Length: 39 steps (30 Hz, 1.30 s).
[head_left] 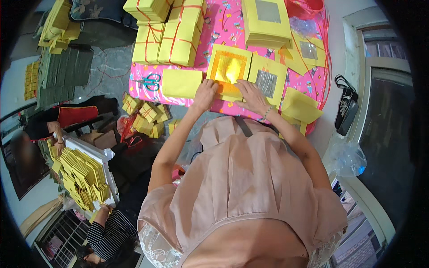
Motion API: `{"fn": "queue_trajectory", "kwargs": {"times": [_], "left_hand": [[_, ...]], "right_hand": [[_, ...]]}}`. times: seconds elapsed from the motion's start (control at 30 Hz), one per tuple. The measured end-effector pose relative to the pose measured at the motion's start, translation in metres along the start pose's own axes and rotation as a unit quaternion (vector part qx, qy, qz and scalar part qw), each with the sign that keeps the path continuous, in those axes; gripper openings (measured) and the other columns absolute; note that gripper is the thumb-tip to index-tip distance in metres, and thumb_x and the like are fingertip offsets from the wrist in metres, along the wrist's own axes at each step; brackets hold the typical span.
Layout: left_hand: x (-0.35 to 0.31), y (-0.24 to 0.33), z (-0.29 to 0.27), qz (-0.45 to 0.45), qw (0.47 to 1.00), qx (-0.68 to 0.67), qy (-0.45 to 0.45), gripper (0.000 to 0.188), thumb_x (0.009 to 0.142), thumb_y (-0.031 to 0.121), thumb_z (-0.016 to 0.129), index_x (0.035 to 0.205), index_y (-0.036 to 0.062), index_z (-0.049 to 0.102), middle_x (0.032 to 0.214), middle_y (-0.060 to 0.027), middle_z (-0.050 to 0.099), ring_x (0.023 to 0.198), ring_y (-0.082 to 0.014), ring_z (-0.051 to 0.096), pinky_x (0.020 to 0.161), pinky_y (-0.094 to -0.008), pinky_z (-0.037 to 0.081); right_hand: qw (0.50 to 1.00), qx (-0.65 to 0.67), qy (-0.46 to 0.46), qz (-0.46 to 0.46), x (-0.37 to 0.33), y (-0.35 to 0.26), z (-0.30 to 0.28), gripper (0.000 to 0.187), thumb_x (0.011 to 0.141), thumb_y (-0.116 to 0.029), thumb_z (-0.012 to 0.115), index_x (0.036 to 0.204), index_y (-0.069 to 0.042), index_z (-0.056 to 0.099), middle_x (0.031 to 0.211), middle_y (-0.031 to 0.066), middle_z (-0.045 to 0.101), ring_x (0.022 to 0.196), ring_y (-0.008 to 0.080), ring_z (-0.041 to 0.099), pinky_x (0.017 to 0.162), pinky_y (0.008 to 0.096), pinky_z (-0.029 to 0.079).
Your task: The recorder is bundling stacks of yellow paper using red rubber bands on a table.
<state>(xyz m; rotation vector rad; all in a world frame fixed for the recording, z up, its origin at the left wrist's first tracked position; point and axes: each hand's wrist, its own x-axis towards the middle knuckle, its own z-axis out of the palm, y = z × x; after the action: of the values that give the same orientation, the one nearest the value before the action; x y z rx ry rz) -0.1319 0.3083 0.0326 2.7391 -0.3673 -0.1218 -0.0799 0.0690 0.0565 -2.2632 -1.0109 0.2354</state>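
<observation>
Left hand [205, 94] and right hand [254, 98] are bracketing a gold-panelled yellow piece [230, 73] on a pink table cover [215, 20]
Left is touching its lower left edge, right its lower right; backs of hands are hiding the undersides, so cannot tell whether either is pinching; glare is washing out the gold panel [227, 62]; plain yellow piece [182, 84] is lying left, silver-panelled piece [268, 80] right; frame's upper edge is cutting off a yellow stack [267, 35]

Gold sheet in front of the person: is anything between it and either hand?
Nothing visible is. The left hand is at the gold sheet's lower left and the right hand at its lower right. The silver sheet lies to its right and the plain stack to its left.
</observation>
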Motion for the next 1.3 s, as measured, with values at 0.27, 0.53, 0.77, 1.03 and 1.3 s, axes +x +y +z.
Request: {"fn": "queue_trajectory", "kwargs": {"times": [0.27, 0.53, 0.77, 1.03, 1.3], "left_hand": [[0.034, -0.001, -0.049, -0.07, 0.976, -0.068, -0.194, 0.019, 0.082, 0.015, 0.063, 0.095, 0.0063, 0.052, 0.096, -0.0183, 0.062, 0.096, -0.0357, 0.059, 0.083, -0.0461, 0.045], [0.052, 0.016, -0.067, 0.067, 0.973, -0.035, 0.218, 0.045, 0.078, 0.012, 0.068, 0.12, 0.0059, 0.053, 0.127, -0.0193, 0.051, 0.12, -0.0408, 0.048, 0.098, -0.0498, 0.042], [0.064, 0.017, -0.021, 0.044, 0.994, -0.039, 0.087, 0.062, 0.084, 0.025, 0.065, 0.14, 0.0124, 0.042, 0.143, -0.0184, 0.039, 0.135, -0.0396, 0.032, 0.111, -0.0507, 0.029], [0.071, 0.005, -0.004, 0.03, 0.999, -0.015, -0.014, 0.072, 0.09, 0.048, 0.054, 0.151, 0.019, 0.028, 0.155, -0.0194, 0.021, 0.143, -0.0397, 0.018, 0.116, -0.0517, 0.018], [0.076, 0.0, -0.001, 0.04, 0.999, -0.01, -0.025, 0.073, 0.09, 0.045, 0.054, 0.152, 0.0185, 0.026, 0.156, -0.0197, 0.02, 0.144, -0.0397, 0.017, 0.117, -0.0513, 0.016]], "right_hand": [[0.993, -0.094, 0.017, -0.069, 0.021, 0.051, 0.006, 0.032, 0.083, -0.023, 0.066, 0.108, -0.006, 0.058, 0.116, 0.014, 0.06, 0.115, 0.0329, 0.055, 0.096, 0.0443, 0.043], [0.979, 0.03, -0.049, 0.195, 0.058, 0.044, -0.021, 0.04, 0.096, -0.036, 0.049, 0.098, 0.003, 0.057, 0.078, 0.0249, 0.062, 0.071, 0.0413, 0.061, 0.066, 0.05, 0.049], [0.962, 0.076, 0.026, 0.261, 0.068, 0.067, -0.011, 0.044, 0.093, -0.037, 0.056, 0.08, 0.005, 0.057, 0.068, 0.024, 0.058, 0.066, 0.0402, 0.059, 0.062, 0.0479, 0.044], [0.948, 0.098, 0.117, 0.28, 0.072, 0.063, 0.002, 0.036, 0.087, -0.031, 0.064, 0.077, 0.003, 0.056, 0.068, 0.02, 0.058, 0.063, 0.0349, 0.058, 0.06, 0.0439, 0.043], [0.934, 0.117, 0.119, 0.318, 0.072, 0.059, 0.003, 0.032, 0.086, -0.028, 0.066, 0.081, 0.003, 0.058, 0.069, 0.0172, 0.059, 0.06, 0.0305, 0.058, 0.057, 0.0402, 0.044]]}}
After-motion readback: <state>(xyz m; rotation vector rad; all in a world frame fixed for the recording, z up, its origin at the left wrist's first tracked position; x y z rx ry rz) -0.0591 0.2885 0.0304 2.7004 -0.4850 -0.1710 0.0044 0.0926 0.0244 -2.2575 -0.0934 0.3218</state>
